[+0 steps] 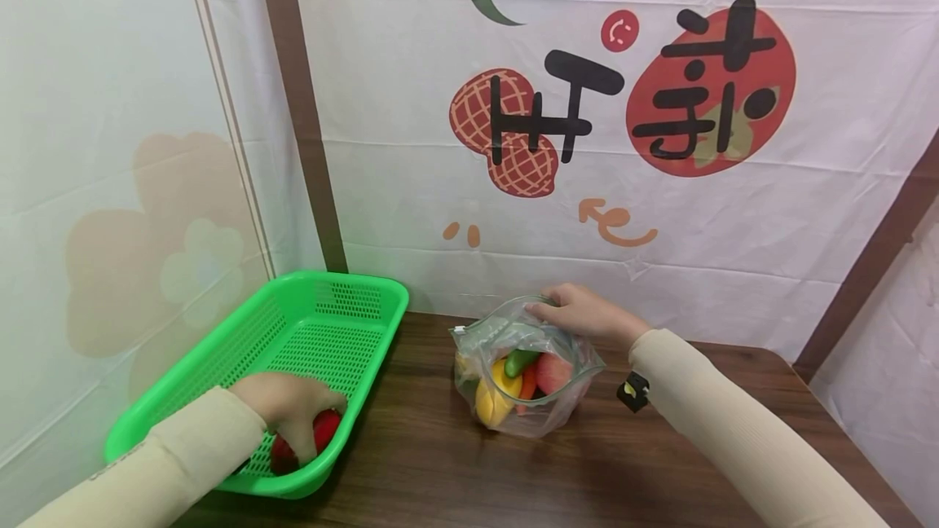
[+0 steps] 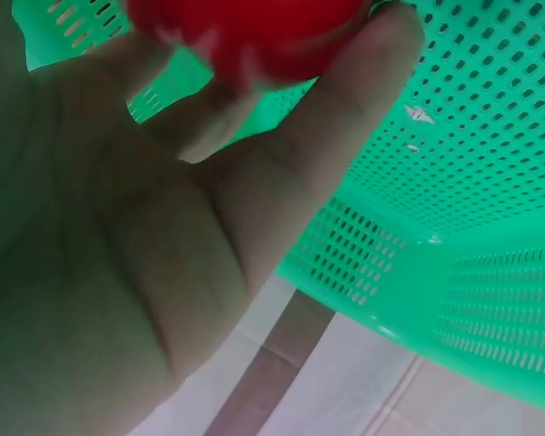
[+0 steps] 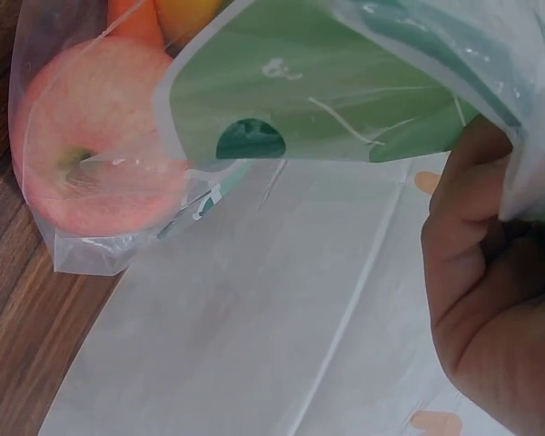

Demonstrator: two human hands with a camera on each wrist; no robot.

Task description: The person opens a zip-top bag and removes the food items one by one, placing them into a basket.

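Observation:
My left hand (image 1: 289, 406) is down in the near end of a green plastic basket (image 1: 396, 308) and grips a glossy, rounded red fruit or vegetable (image 1: 328, 429); its exact kind is unclear. In the left wrist view the red item (image 2: 254, 36) sits between thumb and fingers. Over on the table, my right hand (image 1: 583, 312) pinches the far rim of a clear zip bag (image 1: 539, 426), whose mouth gapes. Inside lie a yellow fruit (image 1: 495, 402), a green vegetable (image 1: 519, 362), an orange piece (image 1: 528, 384) and a pinkish-red apple (image 3: 100, 136).
The dark wooden table (image 1: 411, 446) carries both basket and bag. Behind it hangs a white printed cloth (image 1: 396, 186), with another pale cloth wall (image 1: 110, 104) close along the basket's left side. A small black device (image 1: 633, 392) is at the right wrist.

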